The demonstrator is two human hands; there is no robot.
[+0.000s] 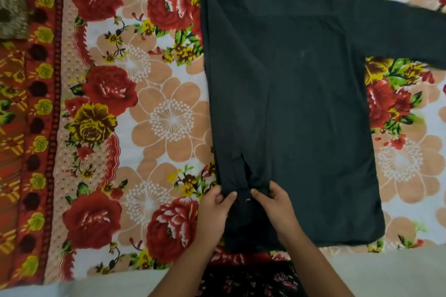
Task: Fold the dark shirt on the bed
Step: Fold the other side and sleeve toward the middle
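Note:
The dark shirt (301, 103) lies back-up on the flowered bedsheet (156, 116), collar at the far end. Its left side and left sleeve are folded in over the back, and the sleeve runs down toward the near hem. The cuff (246, 198), with a small button on it, lies near that hem. My left hand (214, 210) pinches the cuff's left edge and my right hand (275, 200) pinches its right edge. The shirt's right sleeve (410, 29) stretches out flat to the right and runs off the frame.
The sheet's red patterned border (31, 128) runs down the left side. A grey-brown cloth (9, 0) lies in the far left corner. The bed's pale near edge (386, 272) crosses the bottom, with dark floral clothing (251, 277) between my forearms.

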